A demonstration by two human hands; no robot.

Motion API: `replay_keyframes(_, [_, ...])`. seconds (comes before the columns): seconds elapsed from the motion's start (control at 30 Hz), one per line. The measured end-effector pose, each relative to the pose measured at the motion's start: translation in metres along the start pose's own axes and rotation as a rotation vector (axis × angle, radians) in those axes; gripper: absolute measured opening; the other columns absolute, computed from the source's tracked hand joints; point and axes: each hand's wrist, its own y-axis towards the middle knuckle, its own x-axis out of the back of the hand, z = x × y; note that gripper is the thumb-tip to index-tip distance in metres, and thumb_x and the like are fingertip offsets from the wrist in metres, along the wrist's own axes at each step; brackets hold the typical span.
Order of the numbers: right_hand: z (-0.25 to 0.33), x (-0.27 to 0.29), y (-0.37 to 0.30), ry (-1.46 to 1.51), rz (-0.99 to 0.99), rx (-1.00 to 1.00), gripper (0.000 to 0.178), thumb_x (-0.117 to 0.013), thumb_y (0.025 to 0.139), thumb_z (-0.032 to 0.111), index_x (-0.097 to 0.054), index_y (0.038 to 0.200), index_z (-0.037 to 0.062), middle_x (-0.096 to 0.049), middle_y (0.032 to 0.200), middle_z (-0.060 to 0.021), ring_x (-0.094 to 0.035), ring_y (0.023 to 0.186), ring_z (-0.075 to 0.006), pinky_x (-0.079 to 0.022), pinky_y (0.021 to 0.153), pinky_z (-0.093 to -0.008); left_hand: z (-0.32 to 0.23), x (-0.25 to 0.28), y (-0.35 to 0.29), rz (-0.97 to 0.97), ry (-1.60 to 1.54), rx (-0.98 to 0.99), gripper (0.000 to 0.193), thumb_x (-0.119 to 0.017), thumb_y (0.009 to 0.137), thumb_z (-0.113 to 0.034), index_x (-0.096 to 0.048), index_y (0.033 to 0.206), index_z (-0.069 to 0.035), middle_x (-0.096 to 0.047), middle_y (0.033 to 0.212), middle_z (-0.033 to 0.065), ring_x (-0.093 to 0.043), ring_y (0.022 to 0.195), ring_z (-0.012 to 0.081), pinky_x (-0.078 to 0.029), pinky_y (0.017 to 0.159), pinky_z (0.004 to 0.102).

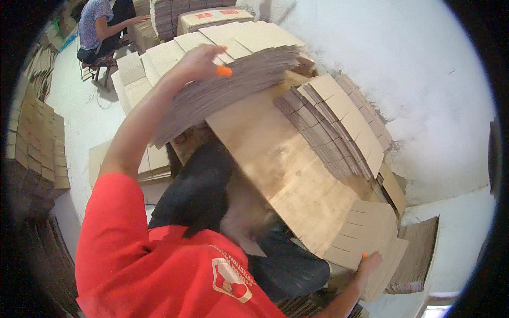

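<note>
My left hand [204, 62] is at a long, fanned stack of cardboard sheets [233, 74]. Its orange-covered fingertips are spread apart, and nothing shows between them. At the lower right my right hand [370, 262], also with an orange fingertip cover, is closed on the lower part of a slotted cardboard sheet [358, 225]. Part of its grip is hidden. The sheet lies over the near end of a wooden board [297, 185] and overlaps other cardboard there.
Bundled slotted cardboard [339, 127] stands along the board's wall side. More stacks are at the left [37, 143] and lower right [416, 254]. A carton [212, 18] sits beyond the fanned stack. Another person [101, 29] sits at the upper left. My legs are beside the board.
</note>
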Motion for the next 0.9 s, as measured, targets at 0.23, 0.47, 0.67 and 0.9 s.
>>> replay_keyframes(0.23, [0.03, 0.061, -0.008, -0.012, 0.201, -0.039, 0.06, -0.077, 0.075, 0.027, -0.053, 0.122, -0.0009, -0.054, 0.125, -0.0235, -0.048, 0.119, -0.0428, -0.044, 0.096, -0.0504, 0.113, 0.047, -0.099, -0.632, 0.532, 0.433, 0.094, -0.082, 0.067, -0.046, -0.04, 0.141, -0.007, -0.051, 0.134, 0.0109, -0.039, 0.132, 0.0301, -0.041, 0.101, 0.0451])
replay_keyframes(0.47, [0.019, 0.04, 0.008, -0.046, 0.323, -0.086, 0.061, -0.072, 0.08, 0.026, -0.051, 0.13, -0.002, -0.054, 0.13, -0.0236, -0.049, 0.12, -0.0429, -0.045, 0.097, -0.0476, 0.239, 0.075, -0.112, -0.055, -0.075, 0.894, 0.085, -0.08, 0.072, -0.03, -0.04, 0.142, -0.003, -0.054, 0.132, 0.02, -0.06, 0.111, 0.0224, -0.048, 0.092, 0.0329])
replay_keyframes(0.67, [-0.008, 0.017, 0.006, 0.134, 0.096, 0.023, 0.05, -0.068, 0.085, 0.03, -0.057, 0.122, -0.001, -0.057, 0.125, -0.0242, -0.055, 0.113, -0.0407, -0.047, 0.091, -0.0474, 0.262, 0.057, -0.126, -0.656, -0.722, 0.625, 0.058, -0.069, 0.072, -0.004, -0.056, 0.128, 0.001, -0.057, 0.127, 0.0168, -0.053, 0.12, 0.0279, -0.038, 0.101, 0.0351])
replay_keyframes(0.9, [-0.086, -0.006, -0.01, 0.071, -0.08, -0.153, 0.04, -0.065, 0.088, 0.036, -0.064, 0.105, -0.0012, -0.067, 0.095, -0.0177, -0.062, 0.078, -0.0374, -0.051, 0.069, -0.0463, 0.289, -0.019, -0.085, -0.36, -0.907, 0.581, 0.058, -0.065, 0.084, -0.011, -0.047, 0.138, -0.002, -0.054, 0.133, 0.0118, -0.05, 0.122, 0.0234, -0.035, 0.105, 0.0357])
